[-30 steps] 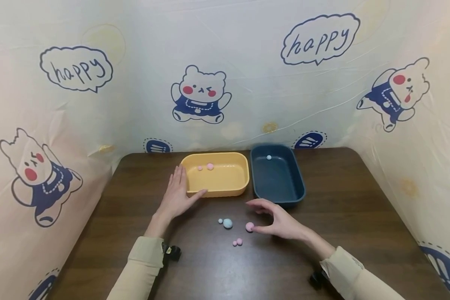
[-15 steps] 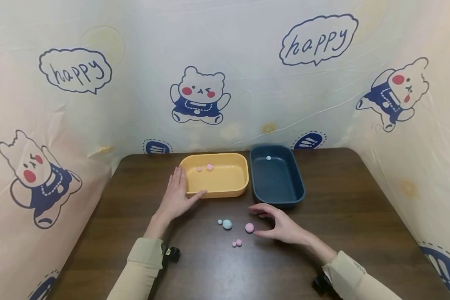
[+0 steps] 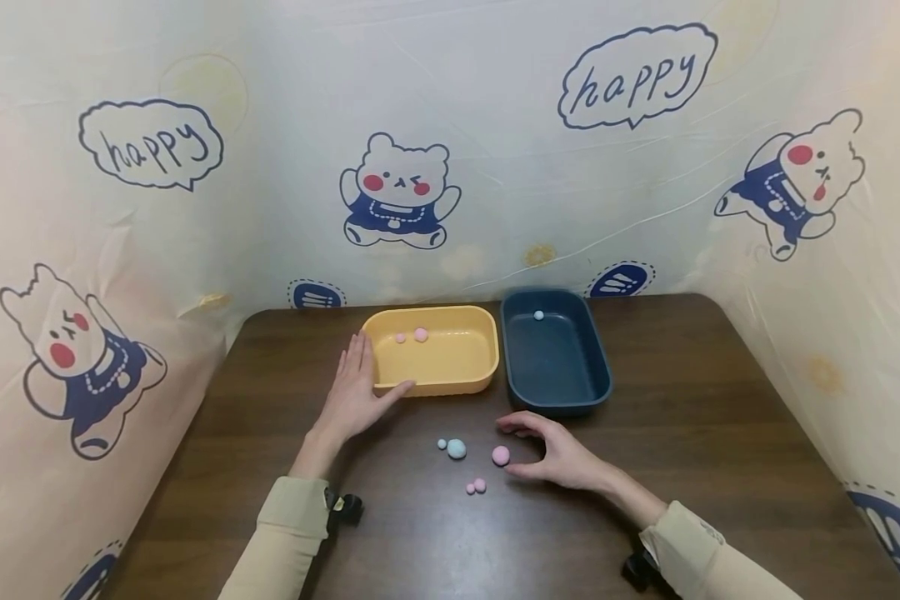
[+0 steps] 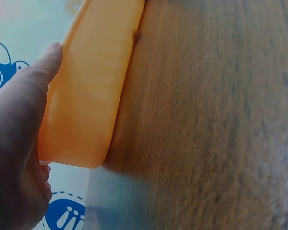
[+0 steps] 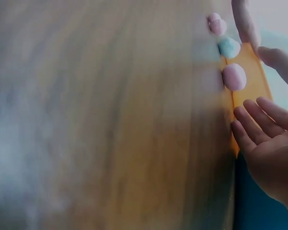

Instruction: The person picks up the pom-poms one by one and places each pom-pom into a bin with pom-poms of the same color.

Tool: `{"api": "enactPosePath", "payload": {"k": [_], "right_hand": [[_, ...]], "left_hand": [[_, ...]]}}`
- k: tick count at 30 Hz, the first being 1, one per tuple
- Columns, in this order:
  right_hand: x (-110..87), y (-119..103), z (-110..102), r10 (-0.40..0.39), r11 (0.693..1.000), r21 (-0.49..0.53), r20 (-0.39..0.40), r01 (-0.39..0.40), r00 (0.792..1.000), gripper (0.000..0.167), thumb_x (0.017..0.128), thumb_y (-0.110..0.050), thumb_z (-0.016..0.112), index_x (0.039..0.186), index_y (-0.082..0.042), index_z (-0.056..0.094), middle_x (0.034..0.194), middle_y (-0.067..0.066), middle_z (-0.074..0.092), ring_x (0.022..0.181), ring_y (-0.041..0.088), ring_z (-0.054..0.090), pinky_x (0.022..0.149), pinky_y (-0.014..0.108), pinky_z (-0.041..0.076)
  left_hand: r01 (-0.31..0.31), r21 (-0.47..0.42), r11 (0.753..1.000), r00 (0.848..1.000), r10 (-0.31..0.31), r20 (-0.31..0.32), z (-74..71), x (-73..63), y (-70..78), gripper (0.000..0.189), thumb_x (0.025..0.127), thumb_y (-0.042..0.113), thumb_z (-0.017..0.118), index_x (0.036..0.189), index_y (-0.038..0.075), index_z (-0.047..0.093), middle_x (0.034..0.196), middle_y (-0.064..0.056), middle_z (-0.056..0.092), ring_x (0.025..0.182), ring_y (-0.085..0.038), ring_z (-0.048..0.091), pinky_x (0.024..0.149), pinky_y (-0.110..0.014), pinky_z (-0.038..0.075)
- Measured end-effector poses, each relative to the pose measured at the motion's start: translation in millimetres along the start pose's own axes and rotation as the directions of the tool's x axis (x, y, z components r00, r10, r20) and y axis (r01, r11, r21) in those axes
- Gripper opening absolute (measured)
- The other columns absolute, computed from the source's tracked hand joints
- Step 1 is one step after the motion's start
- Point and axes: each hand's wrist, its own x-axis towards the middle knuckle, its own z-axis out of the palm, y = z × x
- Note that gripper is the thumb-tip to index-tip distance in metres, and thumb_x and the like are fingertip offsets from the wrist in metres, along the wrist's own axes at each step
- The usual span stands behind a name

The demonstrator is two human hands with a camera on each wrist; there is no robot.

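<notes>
At the left end of a yellow tray (image 3: pixel 437 389), my left hand (image 3: pixel 350 398) lies with straight fingers along the side and its thumb at the front corner. The left wrist view shows that thumb (image 4: pixel 50 62) against the tray's rim. My right hand (image 3: pixel 558 450) is spread with thumb and fingers apart, just right of a pink ball (image 3: pixel 501 456) on the table; nothing is held. In the right wrist view the pink ball (image 5: pixel 234 77) sits between the thumb and the fingers. Left of it lie a larger pale blue ball (image 3: pixel 456 449) and a tiny blue one (image 3: pixel 442 444).
Two small pink balls (image 3: pixel 480 485) lie nearer the person. Inside the yellow tray are two pink balls (image 3: pixel 421 334). A dark blue tray (image 3: pixel 598 367) stands right beside it, holding one small blue ball (image 3: pixel 538 316). A printed curtain (image 3: pixel 270 217) surrounds the wooden table (image 3: pixel 675 433).
My right hand has shifted slightly toward the person, and its thumb, which overlapped the pink ball, is now just below and right of it. The left hand keeps its place at the yellow tray.
</notes>
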Motion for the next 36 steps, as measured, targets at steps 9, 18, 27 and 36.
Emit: {"api": "enactPosePath", "payload": {"k": [9,18,27,36], "right_hand": [[1.3,13,6,-0.090,0.995,-0.051,-0.057,0.087,0.994,0.056,0.092,-0.023,0.090,0.140,-0.003,0.068,0.135,0.012,0.076,0.125,0.027,0.070,0.112,0.028,0.057],[3.4,15,11,-0.164,0.984,-0.081,-0.096,0.156,0.982,0.045,0.090,-0.018,0.091,0.129,-0.004,0.072,0.123,0.010,0.075,0.112,0.025,0.069,0.103,0.028,0.059],[5.5,15,16,-0.113,0.990,-0.098,-0.091,0.104,0.989,0.040,0.089,-0.013,0.092,0.125,-0.009,0.074,0.125,0.003,0.074,0.117,0.022,0.068,0.105,0.027,0.057],[6.3,13,15,-0.078,0.992,-0.104,-0.064,0.072,0.995,0.038,0.091,-0.017,0.090,0.125,-0.013,0.074,0.128,0.002,0.072,0.119,0.021,0.066,0.108,0.030,0.056]], "left_hand": [[0.001,-0.008,1.000,1.000,-0.001,-0.002,0.4,0.1,0.8,0.130,0.094,0.083,0.061,0.176,0.002,0.000,0.187,-0.019,-0.003,0.175,-0.040,-0.001,0.142,-0.061,0.007],[0.001,-0.016,1.000,1.000,-0.001,-0.005,0.0,-0.5,1.1,0.130,0.094,0.083,0.062,0.176,0.003,0.000,0.187,-0.016,-0.005,0.175,-0.039,-0.001,0.143,-0.059,0.006],[0.002,-0.018,1.000,1.000,-0.002,-0.012,-0.1,-0.9,1.5,0.130,0.094,0.083,0.062,0.176,0.002,0.000,0.187,-0.017,-0.003,0.175,-0.041,0.001,0.142,-0.060,0.007],[0.011,-0.024,1.000,1.000,-0.011,-0.003,-1.0,-0.7,2.7,0.130,0.094,0.083,0.062,0.176,0.002,0.001,0.187,-0.017,-0.004,0.175,-0.039,-0.002,0.143,-0.060,0.006]]}}
